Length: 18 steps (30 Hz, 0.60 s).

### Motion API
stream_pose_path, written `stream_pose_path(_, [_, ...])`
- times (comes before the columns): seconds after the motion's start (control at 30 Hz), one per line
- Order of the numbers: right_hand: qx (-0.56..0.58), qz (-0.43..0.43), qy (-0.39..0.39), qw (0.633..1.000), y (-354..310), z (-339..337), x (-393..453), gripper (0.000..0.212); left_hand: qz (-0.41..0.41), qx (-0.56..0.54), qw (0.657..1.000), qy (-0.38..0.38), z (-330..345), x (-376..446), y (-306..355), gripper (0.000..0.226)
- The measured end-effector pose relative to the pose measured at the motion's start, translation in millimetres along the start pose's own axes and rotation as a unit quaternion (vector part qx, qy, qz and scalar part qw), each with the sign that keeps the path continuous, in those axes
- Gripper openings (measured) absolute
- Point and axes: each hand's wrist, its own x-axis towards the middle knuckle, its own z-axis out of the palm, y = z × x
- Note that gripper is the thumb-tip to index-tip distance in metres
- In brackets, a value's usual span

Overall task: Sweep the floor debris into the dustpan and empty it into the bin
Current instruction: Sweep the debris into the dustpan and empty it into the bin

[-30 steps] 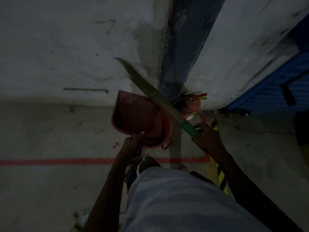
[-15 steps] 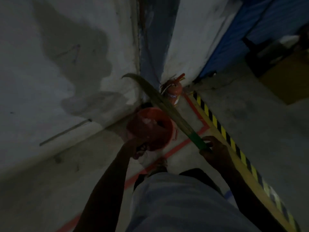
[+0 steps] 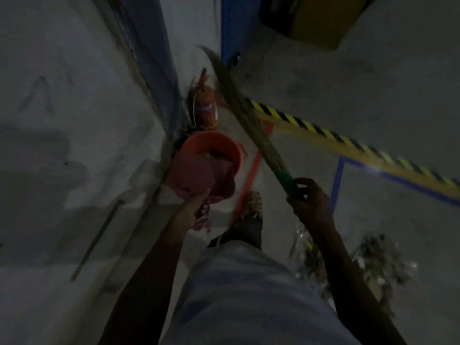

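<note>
While the left hand curls its fingers round the handle of the red dustpan, the pan tips forward over the orange bin. The pan's far lip lies right above the bin's open top, and the bin stands just past the fingers, farther away, close to the wall corner. So the pan points from the hand straight toward the bin. I think the dirt is sliding out now, and the hand only needs to tip a bit more.

The right hand wraps its fingers round the green grip of the broom. The broom is long and thin. It runs from that hand up and to the far left, with its brush end high in the air, not touching the floor.

A pile of debris lies on the floor at the near right, well apart from the bin. The broom hand is the nearer one to that pile. A red fire extinguisher stands just behind the bin.
</note>
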Motion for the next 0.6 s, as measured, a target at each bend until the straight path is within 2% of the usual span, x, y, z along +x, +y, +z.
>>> stream_pose_path(0.23, [0.065, 0.096, 0.056, 0.992, 30.3, 25.0, -144.5, 0.044, 0.016, 0.063, 0.997, -0.029, -58.4, -68.2, -32.2, 0.042])
stream_pose_path(0.37, [0.095, 0.173, 0.043, 0.979, 28.9, 47.0, -216.6, 0.047, 0.032, 0.107, 0.992, -0.061, -84.3, -92.4, -44.0, 0.041])
stream_pose_path(0.6, [0.107, 0.261, 0.025, 0.959, 41.7, 137.4, -253.0, 0.054, 0.06, 0.172, 0.982, -0.059, -124.2, -82.7, -64.5, 0.039])
